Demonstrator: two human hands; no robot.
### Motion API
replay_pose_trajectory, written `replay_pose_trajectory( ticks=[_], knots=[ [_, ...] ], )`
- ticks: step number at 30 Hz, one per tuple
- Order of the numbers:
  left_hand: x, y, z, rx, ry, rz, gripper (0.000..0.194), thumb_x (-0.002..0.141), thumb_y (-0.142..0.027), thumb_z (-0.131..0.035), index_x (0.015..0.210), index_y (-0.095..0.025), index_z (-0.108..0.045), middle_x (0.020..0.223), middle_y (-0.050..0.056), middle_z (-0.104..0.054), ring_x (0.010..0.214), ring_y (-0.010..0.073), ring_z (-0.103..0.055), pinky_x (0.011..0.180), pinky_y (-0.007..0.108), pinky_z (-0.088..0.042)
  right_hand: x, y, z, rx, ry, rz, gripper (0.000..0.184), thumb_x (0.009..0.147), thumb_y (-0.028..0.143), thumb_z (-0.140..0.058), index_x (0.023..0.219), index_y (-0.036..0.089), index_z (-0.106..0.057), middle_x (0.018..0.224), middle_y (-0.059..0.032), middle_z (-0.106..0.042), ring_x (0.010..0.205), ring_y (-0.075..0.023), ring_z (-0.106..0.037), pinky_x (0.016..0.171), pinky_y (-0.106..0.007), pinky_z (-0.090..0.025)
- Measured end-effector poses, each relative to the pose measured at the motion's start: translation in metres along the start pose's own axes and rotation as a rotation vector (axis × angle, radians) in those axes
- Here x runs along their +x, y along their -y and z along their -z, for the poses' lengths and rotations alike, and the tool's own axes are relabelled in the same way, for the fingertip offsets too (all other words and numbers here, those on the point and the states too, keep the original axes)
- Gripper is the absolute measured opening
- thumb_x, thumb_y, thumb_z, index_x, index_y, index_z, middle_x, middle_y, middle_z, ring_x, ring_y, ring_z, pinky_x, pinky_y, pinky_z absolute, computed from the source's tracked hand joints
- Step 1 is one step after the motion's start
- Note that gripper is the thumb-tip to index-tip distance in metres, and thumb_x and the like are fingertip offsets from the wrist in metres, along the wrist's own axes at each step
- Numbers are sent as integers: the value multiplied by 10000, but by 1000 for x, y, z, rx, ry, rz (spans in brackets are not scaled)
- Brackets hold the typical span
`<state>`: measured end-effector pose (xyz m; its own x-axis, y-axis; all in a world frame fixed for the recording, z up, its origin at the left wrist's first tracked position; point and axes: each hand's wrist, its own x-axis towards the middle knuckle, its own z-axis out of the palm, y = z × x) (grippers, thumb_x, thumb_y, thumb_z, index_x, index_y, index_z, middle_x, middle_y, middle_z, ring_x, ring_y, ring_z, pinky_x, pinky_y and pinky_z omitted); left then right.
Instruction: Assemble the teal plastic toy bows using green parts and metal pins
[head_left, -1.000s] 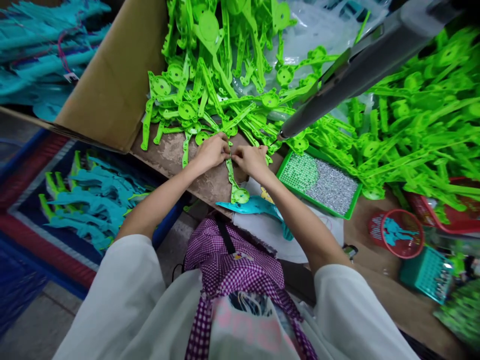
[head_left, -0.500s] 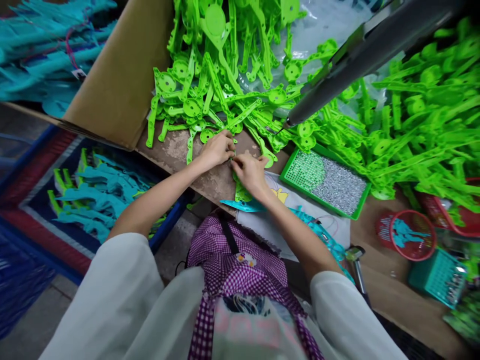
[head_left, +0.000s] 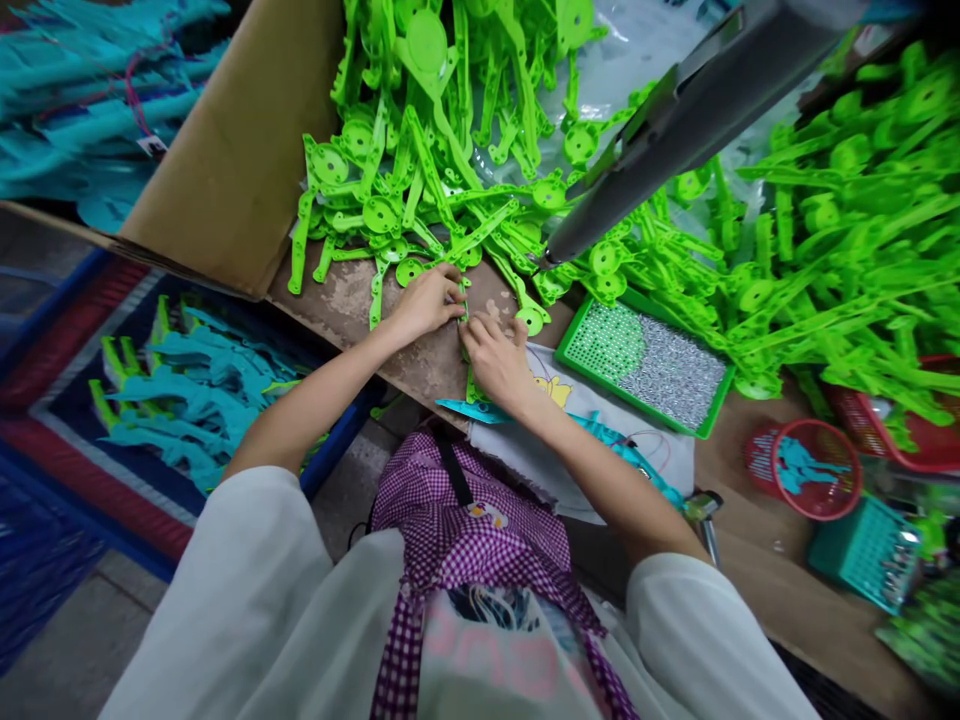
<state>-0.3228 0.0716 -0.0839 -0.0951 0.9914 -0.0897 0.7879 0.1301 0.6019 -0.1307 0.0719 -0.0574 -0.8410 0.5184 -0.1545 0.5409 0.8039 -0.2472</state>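
Both hands meet at the near edge of the bench [head_left: 420, 365], fingertips together over a green plastic strip [head_left: 474, 385] that lies flat on the worn brown surface and reaches back toward the person. The left hand [head_left: 427, 300] has its grip closed, fingers curled and pinching the far end of the strip; the right hand [head_left: 495, 358] lies on top of the strip with its grip also closed on it, thumb and forefinger pressed against the left hand's fingertips. Most of the strip is hidden under the right hand, so only its near end shows. Just beyond the hands, toward the far edge of the bench, spreads a big heap of green plastic parts [head_left: 420, 170], and a second heap [head_left: 840, 250] covers the right side. A green tray of small metal pieces [head_left: 649, 360] sits just right of the right hand, and a grey metal arm [head_left: 675, 120] slants down over it, its tip near the heap. A white cloth [head_left: 592, 440] lies under the right wrist. At the left edge a cardboard flap [head_left: 225, 160] stands up, and below the bench a blue crate [head_left: 187, 390] holds teal parts. A red basket [head_left: 814, 470] is near the right corner.
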Motion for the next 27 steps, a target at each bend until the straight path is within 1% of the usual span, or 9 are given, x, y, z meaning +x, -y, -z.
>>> replay_pose_trajectory(
  ticks=[2,4,6,9,12,16,19,24,27],
  knots=[
    [-3,-2,-1,7,-10,2,131,842,-238,-743,952,-201,-803,1318,72,-659,1097,245,-664,1001,373,-506,-6,-6,-2,52,-32,-9,525,976,93,-299,1425,201,-548,1514,-158,-520,1439,-323,-389,1133,-586,-242],
    [-6,-5,0,12,-14,-11,130,863,-251,-721,951,-198,-802,1319,75,-657,1107,253,-662,1001,378,-503,-9,-14,-1,120,-96,-80,470,1011,178,-326,1424,218,-548,1512,-144,-524,1404,-314,-432,1095,-534,-313],
    [-9,-7,0,17,-14,-22,129,874,-267,-709,937,-200,-800,1322,70,-654,1098,250,-665,994,376,-505,-9,-21,1,163,-141,-204,411,1035,295,-357,1350,205,-606,1423,-159,-589,1307,-321,-508,1022,-490,-381],
    [-12,-8,1,13,-9,-25,123,876,-271,-709,930,-202,-794,1341,64,-644,1080,239,-671,976,368,-509,-3,-27,5,157,-108,-312,349,1011,383,-447,1109,183,-717,1211,-171,-680,1160,-339,-573,944,-472,-407],
    [-12,-7,1,4,-6,-28,114,881,-259,-702,936,-205,-786,1357,62,-635,1083,237,-669,966,364,-508,5,-28,4,223,-102,-283,280,990,337,-489,992,197,-731,1092,-136,-710,1093,-310,-602,938,-450,-400],
    [-12,-7,1,-6,-7,-32,96,882,-249,-701,909,-205,-782,1353,62,-634,1105,238,-660,957,359,-509,9,-29,1,470,-157,-193,268,982,277,-477,1090,194,-709,1083,-100,-731,1000,-243,-635,910,-385,-441],
    [-11,-6,0,-25,-6,-24,87,880,-246,-705,886,-202,-780,1355,59,-630,1105,237,-657,948,356,-510,6,-30,2,549,-168,-135,274,982,275,-472,1100,201,-708,1056,-86,-725,970,-228,-624,892,-369,-458],
    [-11,0,-5,-43,-21,-43,102,878,-270,-709,918,-213,-784,1332,41,-643,1114,223,-650,951,332,-510,2,-35,5,535,-25,-52,210,950,315,-559,959,193,-731,958,-74,-671,866,-205,-588,813,-344,-456],
    [-11,1,-6,-55,-27,-48,119,879,-274,-705,942,-216,-788,1352,42,-632,1125,225,-649,964,336,-508,2,-39,5,523,11,-45,129,903,267,-608,863,186,-701,888,-48,-656,793,-178,-567,764,-307,-434]
  ],
)
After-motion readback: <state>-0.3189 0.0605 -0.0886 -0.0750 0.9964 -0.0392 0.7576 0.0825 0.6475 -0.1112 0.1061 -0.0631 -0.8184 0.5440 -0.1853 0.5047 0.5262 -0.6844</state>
